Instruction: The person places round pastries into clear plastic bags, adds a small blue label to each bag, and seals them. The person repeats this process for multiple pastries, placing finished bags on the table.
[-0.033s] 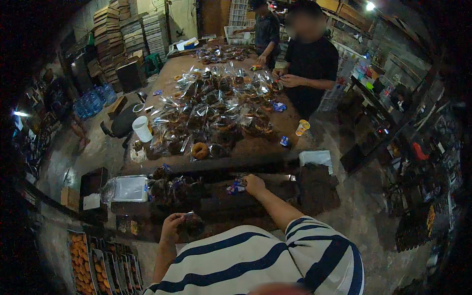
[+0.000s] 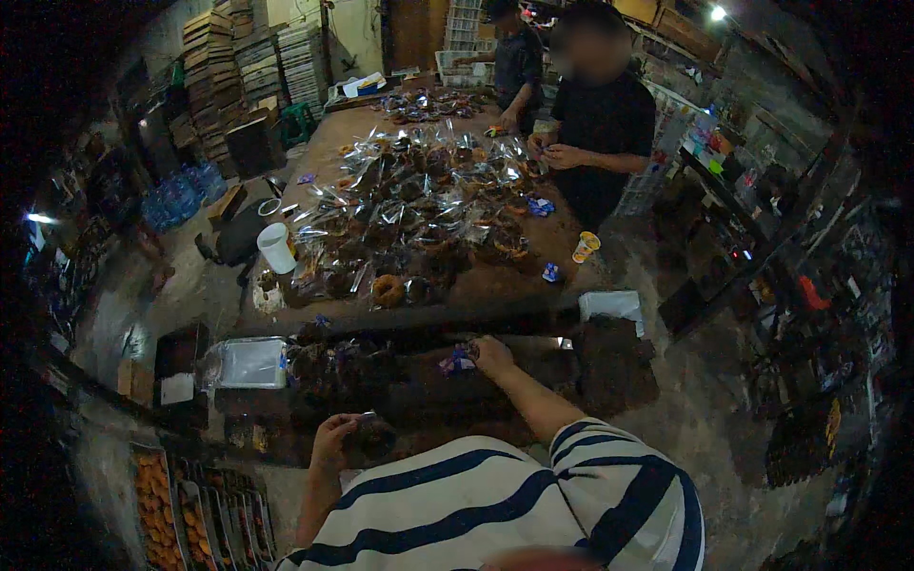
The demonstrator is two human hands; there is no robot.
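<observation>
Brown table (image 2: pixel 486 285): clear-wrapped doughnuts (image 2: pixel 409 205) heaped, white bucket (image 2: pixel 277 249), yellow cup (image 2: pixel 586 247)

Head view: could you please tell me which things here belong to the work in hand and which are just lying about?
Apparently in the work:
clear-wrapped dark item, in the left hand
purplish packets, at the right hand
bagged ring doughnuts, heaped

Apparently just lying about:
white tub
yellow cup
blue water bottles
</observation>
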